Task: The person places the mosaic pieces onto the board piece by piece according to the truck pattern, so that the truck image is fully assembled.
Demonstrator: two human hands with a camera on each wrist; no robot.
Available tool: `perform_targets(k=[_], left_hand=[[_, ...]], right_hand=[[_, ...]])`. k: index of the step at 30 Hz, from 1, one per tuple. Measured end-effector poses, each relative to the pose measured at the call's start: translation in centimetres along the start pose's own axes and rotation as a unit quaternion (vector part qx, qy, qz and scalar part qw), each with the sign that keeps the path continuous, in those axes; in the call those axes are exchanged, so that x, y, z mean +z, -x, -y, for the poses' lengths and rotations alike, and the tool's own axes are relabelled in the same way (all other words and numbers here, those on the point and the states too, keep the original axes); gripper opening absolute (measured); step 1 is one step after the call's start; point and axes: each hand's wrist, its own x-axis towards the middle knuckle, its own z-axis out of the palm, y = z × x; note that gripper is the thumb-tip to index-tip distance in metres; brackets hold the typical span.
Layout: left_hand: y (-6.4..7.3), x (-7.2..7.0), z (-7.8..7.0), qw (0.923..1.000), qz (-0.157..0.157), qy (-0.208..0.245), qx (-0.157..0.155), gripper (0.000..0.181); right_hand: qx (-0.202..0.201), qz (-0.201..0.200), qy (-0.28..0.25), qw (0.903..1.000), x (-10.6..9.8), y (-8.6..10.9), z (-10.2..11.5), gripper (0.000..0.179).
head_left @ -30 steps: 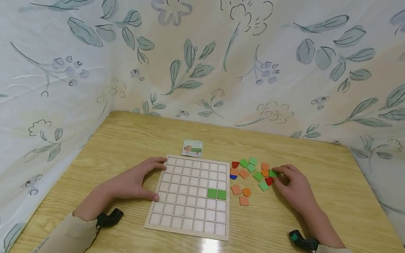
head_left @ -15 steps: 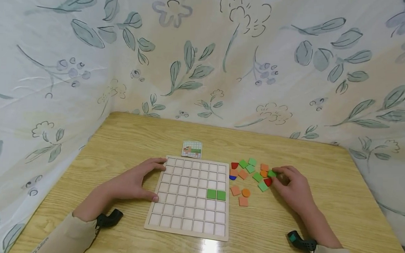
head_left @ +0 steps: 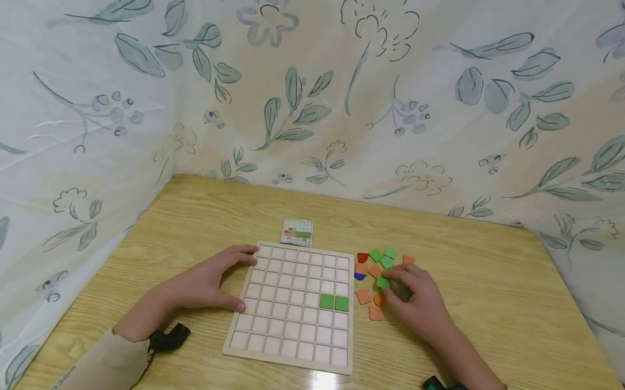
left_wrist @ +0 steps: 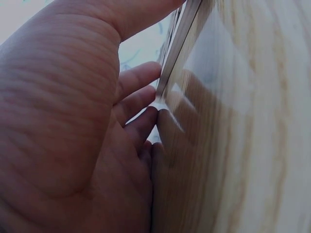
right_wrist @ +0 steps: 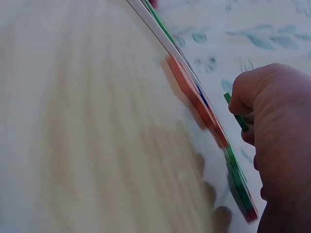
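My right hand (head_left: 417, 299) hovers low over the loose pile of tiles on the wooden table (head_left: 495, 293), with its fingers curled and a green square tile (head_left: 382, 282) pinched at the fingertips. The right wrist view confirms this: the green square tile (right_wrist: 236, 112) stands on edge between thumb and forefinger, lifted clear of the tabletop. From that hand, the grid board (head_left: 294, 304) lies directly to the left, with its right edge just beside the tile. On the board, 2 green tiles (head_left: 334, 302) already sit side by side in 1 row, at the right end of it. The open cell next to them lies left and slightly nearer than the pinched tile, and that is the relation that matters here: a short sideways reach leftward, judging from the head view. The tile is square, so it has no long axis to line up, only its edges against the grid lines.

My left hand (head_left: 206, 280) rests on the table at the board's left edge, with its fingers spread and relaxed, touching the frame and holding nothing. It is well apart from the tile; the right hand is far nearer.

Beyond the board's far edge lies a small pattern card (head_left: 297, 232).
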Motion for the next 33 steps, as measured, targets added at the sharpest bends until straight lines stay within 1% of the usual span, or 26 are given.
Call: perform_targets(k=[5, 11, 18, 25, 28, 33], left_hand=[[0.0, 0.1, 0.0, 1.0, -0.002, 0.001, -0.001, 0.092], [0.0, 0.2, 0.0, 1.0, -0.004, 0.0, 0.001, 0.092], [-0.1, 0.1, 0.1, 1.0, -0.003, -0.001, -0.001, 0.091], [0.0, 0.1, 0.1, 1.0, -0.001, 0.006, -0.007, 0.091], [0.0, 0.1, 0.2, 0.9999, -0.001, 0.012, -0.011, 0.092], [-0.1, 0.2, 0.3, 0.9998, 0.001, 0.014, -0.012, 0.092]], right_hand=[[-0.053, 0.017, -0.012, 0.9984, 1.0, 0.3, 1.6, 0.03], [-0.111, 0.032, -0.02, 0.9931, 2.0, 0.8, 3.4, 0.033], [-0.122, 0.07, -0.042, 0.9892, 3.0, 1.6, 4.9, 0.036], [-0.171, 0.058, -0.048, 0.9823, 3.5, 1.7, 5.7, 0.038], [-0.169, 0.063, -0.043, 0.9826, 3.6, 1.7, 5.8, 0.036], [-0.181, 0.063, -0.037, 0.9808, 3.8, 1.8, 5.7, 0.035]])
